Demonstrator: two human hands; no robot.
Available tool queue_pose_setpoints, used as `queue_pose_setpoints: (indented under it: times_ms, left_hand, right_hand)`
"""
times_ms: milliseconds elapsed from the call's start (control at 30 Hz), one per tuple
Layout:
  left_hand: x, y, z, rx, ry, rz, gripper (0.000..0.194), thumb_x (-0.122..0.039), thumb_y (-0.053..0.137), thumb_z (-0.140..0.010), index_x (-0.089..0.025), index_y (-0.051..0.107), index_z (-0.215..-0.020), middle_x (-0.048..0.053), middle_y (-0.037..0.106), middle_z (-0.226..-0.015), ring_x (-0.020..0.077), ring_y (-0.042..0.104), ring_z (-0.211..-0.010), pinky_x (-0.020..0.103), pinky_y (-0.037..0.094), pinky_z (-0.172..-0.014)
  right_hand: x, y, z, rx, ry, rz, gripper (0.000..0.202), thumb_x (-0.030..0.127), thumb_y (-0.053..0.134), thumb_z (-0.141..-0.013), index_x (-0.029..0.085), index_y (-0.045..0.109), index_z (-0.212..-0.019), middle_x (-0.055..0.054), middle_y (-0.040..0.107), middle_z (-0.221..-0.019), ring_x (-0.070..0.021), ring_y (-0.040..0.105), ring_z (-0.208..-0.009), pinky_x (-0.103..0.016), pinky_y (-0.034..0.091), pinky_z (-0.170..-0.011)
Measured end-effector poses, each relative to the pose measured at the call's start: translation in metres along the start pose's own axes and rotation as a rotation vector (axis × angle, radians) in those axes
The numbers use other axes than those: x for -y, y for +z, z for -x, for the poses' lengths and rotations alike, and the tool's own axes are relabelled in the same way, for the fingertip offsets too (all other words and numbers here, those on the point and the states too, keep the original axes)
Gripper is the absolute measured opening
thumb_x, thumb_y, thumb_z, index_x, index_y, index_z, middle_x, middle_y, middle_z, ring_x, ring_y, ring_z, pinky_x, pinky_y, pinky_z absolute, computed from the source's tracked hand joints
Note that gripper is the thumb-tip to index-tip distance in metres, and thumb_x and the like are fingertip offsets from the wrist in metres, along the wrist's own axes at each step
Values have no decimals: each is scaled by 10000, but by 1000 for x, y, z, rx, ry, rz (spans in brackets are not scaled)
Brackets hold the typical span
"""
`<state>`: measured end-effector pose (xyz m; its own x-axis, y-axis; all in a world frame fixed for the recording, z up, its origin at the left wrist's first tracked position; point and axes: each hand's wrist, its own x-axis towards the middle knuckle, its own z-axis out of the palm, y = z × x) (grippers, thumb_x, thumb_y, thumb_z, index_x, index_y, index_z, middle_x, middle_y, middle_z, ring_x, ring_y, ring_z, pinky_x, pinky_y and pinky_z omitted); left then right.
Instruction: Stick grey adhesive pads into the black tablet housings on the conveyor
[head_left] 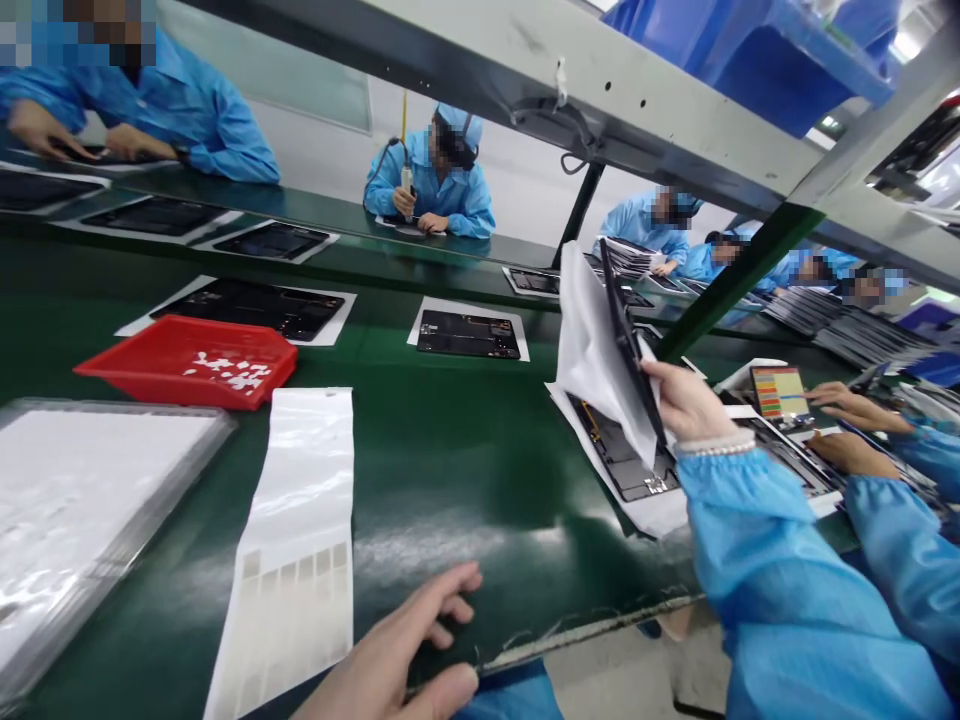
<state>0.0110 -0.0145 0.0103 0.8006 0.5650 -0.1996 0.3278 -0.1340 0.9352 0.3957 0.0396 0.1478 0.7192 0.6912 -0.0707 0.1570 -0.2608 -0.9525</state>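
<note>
My right hand (690,405) grips a thin black tablet (626,335) by its edge and holds it tilted nearly upright, with a crumpled white foam sheet (589,350) along its left face. Under it, another opened tablet (626,455) lies on white sheeting at the right of the green bench. Low in the view, my left hand (401,650) is open and empty over the bench's front edge, fingers apart. A white backing strip (304,500) with greyish rectangular stickers lies just left of that hand.
On the left stand a red tray (142,350) with small white pieces and a clear-edged case (97,510). More opened tablets (469,335) rest on white sheets. A green post (739,285) and an overhead beam cross above. A co-worker's hands (855,450) are close on the right.
</note>
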Motion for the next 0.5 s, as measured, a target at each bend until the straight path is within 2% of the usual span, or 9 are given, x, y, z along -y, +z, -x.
queue_pose_setpoints:
  times_ms: [100,167,233,300,400,500]
  left_hand:
    - [2,12,-3,63,14,395,768,-564,543,-861,-319,159,-1480,98,383,-1462,251,469,-1255,424,403,-1043]
    - [-2,14,-6,65,33,592,861,-638,535,-828,-271,126,-1491,133,360,-1470,264,457,-1265,444,375,-1058]
    - [-9,8,-7,-3,30,709,841,-661,514,-827,-259,177,-1484,135,364,-1467,271,468,-1253,457,372,-1056]
    - [-15,-2,-7,-116,4,781,746,-624,525,-845,-268,280,-1453,106,399,-1449,269,483,-1236,450,390,-1043]
    - [-19,-19,-11,-280,-76,841,657,-582,595,-818,-238,449,-1359,82,500,-1372,265,516,-1198,417,416,-1027]
    - [-15,-29,-17,-290,-121,855,664,-578,644,-771,-191,518,-1297,94,572,-1290,270,564,-1138,413,450,-991]
  right_hand:
    - [-26,31,55,175,98,-129,88,193,552,-799,131,613,-814,-75,677,-680,-222,676,-679,-337,580,-631]
    - [-52,47,96,267,170,-229,154,232,608,-782,116,634,-879,-88,703,-763,-238,688,-741,-346,584,-672]
    - [-80,58,131,295,326,-446,300,256,711,-721,127,634,-981,-70,720,-855,-226,689,-800,-316,582,-714]
    - [-102,62,159,312,453,-530,399,240,796,-649,144,627,-997,-43,722,-876,-188,685,-777,-260,579,-698]
    - [-121,61,181,382,544,-499,398,236,848,-602,153,617,-916,-11,713,-835,-137,671,-706,-217,577,-657]
    - [-126,52,184,458,607,-371,378,290,856,-597,154,596,-834,9,682,-726,-128,654,-626,-228,584,-591]
